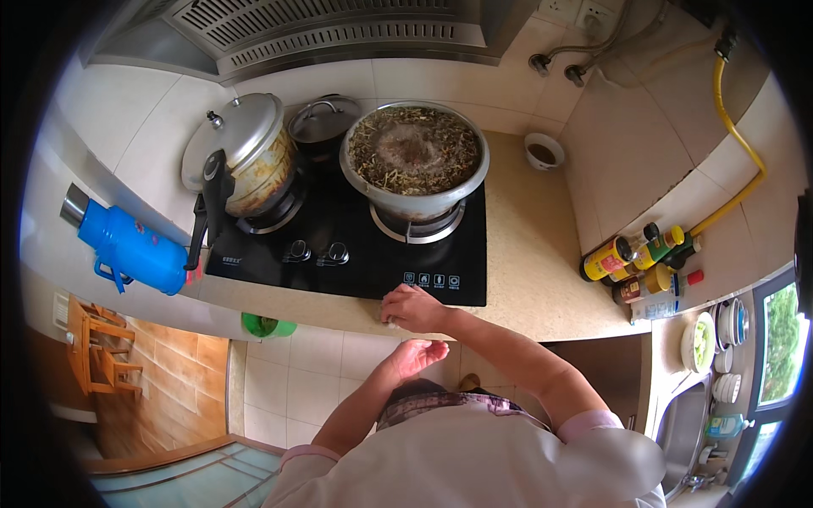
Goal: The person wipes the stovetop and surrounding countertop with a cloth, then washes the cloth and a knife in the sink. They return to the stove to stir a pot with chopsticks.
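My right hand [411, 310] rests on the front edge of the beige countertop [527, 267], just below the black glass gas hob [273, 254]. Its fingers are curled around a small pale wad [390, 322], mostly hidden, perhaps a cloth or tissue. Below the counter edge my left hand [416, 357] is held palm up and cupped, with nothing in it. On the right burner stands a wide metal basin [413, 206], filled with chopped dark plant matter in liquid [416, 149]. A stained pressure cooker [254, 152] with a black handle sits on the left burner.
Behind the burners is a dark lidded pot [324, 124]. A small bowl of brown liquid [544, 152] stands at the back right, with several sauce bottles [648, 254] along the right wall. At left is a blue thermos flask [133, 241]. A green container [267, 325] shows below the counter edge.
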`<state>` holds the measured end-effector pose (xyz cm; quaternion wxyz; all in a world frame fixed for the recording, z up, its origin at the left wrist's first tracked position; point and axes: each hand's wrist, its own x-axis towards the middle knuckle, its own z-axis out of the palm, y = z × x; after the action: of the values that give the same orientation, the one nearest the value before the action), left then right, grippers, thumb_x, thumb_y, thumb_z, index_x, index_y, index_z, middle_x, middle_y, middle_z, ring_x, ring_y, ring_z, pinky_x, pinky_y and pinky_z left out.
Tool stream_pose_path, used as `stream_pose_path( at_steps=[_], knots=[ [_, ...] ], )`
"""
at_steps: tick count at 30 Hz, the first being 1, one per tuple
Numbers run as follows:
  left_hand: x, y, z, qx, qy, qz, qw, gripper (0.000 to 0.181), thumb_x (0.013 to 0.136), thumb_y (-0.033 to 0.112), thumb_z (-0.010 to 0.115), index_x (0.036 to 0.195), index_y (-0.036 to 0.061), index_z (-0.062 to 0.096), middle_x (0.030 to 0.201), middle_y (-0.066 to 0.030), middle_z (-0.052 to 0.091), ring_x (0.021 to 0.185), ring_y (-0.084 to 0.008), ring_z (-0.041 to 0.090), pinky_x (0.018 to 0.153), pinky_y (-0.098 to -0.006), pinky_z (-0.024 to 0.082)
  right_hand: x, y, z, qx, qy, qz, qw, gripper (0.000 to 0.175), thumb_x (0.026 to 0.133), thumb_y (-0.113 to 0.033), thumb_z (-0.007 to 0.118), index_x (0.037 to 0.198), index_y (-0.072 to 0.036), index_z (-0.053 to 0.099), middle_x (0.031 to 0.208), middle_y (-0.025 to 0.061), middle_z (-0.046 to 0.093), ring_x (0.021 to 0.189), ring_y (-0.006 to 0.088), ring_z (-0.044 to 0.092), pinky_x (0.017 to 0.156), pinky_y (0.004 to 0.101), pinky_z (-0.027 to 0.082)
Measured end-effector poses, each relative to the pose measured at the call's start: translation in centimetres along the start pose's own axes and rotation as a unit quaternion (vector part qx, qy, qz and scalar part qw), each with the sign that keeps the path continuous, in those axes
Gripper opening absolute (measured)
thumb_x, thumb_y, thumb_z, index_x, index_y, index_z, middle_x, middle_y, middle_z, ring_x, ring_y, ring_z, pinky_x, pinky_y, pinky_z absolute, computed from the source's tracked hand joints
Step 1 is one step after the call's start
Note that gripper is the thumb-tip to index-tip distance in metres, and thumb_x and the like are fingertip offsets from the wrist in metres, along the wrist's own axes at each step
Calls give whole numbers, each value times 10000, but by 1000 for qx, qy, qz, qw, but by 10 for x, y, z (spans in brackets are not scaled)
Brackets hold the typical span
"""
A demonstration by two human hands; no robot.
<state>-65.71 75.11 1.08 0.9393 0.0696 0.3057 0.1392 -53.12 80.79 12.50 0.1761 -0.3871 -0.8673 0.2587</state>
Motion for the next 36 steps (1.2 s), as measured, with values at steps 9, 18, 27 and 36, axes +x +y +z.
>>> stream_pose_path(
  at_steps=[9, 18, 27, 36],
  knots=[
    [-4, -6, 13, 10, 3, 84, 996, 332, 912, 307, 593, 1118, 57, 524, 1069, -60, 576, 958, -164, 578, 876, -311, 506, -10, -25, 12, -45, -30, -27, 998, 202, 777, -182, 614, 977, -161, 632, 1107, 17, 555, 1112, 248, 479, 930, 409, 399],
    [41, -46, -31, -34, 35, 36, 998, 112, 859, 17, 495, 931, 59, 569, 907, -73, 591, 852, -224, 590, 802, -326, 519, -116, 5, -20, 0, -1, -10, 1000, 146, 674, -92, 632, 812, -140, 622, 1074, 10, 566, 1124, 239, 475, 946, 410, 376],
    [74, -79, 30, -18, 64, -76, 995, 237, 814, -14, 401, 608, 100, 426, 667, -51, 472, 694, -225, 518, 655, -304, 486, -244, 40, -64, -14, 75, 53, 996, 167, 667, 2, 619, 776, -124, 626, 989, 28, 603, 1034, 243, 532, 906, 373, 408],
    [112, -112, 96, 17, -36, -134, 990, 182, 794, 145, 425, 642, 62, 480, 769, -106, 551, 811, -294, 566, 811, -379, 495, -295, 79, -126, 107, 327, 229, 911, 293, 709, 90, 537, 962, -29, 627, 1033, 103, 582, 957, 227, 567, 803, 273, 454]
  ],
)
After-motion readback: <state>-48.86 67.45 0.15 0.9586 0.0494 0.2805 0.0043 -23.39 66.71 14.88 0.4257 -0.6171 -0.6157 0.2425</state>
